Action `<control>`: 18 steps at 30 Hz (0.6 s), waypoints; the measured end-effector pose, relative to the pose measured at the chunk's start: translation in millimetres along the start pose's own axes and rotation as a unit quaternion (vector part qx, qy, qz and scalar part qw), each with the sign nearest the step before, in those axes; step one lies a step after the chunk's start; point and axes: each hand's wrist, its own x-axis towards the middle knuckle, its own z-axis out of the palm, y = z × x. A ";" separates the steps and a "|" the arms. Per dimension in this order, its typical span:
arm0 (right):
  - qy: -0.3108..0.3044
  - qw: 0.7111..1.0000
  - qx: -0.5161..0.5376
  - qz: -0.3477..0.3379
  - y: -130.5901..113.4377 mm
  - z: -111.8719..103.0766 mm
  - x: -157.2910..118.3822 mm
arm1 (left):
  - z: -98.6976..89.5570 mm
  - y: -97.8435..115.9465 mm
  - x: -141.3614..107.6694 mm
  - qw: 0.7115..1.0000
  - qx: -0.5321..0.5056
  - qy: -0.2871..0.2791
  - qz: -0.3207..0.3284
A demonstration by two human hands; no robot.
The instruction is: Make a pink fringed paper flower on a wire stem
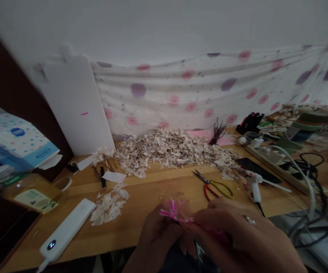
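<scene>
Just in front of the table's near edge, my left hand point(159, 229) and my right hand point(237, 231) come together around a small bright pink, fringed paper-like piece point(173, 211). Both hands have their fingers closed on it. Its strips spread out above the left fingers, and more pink shows under the right palm. A ring sits on a right finger. Beyond my right hand lie scissors point(213, 185) with red and yellow handles. A white glue gun point(255, 185) rests to the right of them.
A heap of pale dried petals point(169, 148) spreads along the back, with a smaller pile point(109, 206) at left. A white power bank point(67, 229), a bottle point(33, 191) and a tissue pack point(16, 132) stand left. At right are a phone point(259, 170), power strip point(274, 163) and tangled cables.
</scene>
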 end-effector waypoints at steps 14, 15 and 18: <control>0.078 0.973 0.163 0.141 20.8 15.4 7.4 | 10.3 8.2 7.1 0.993 -0.069 -0.065 0.066; 0.081 0.972 0.166 0.142 21.3 15.7 7.2 | 10.3 8.1 7.6 0.993 -0.072 -0.070 0.067; 0.087 0.973 0.167 0.135 21.7 16.4 6.6 | 10.9 8.6 9.1 0.991 -0.079 -0.084 0.068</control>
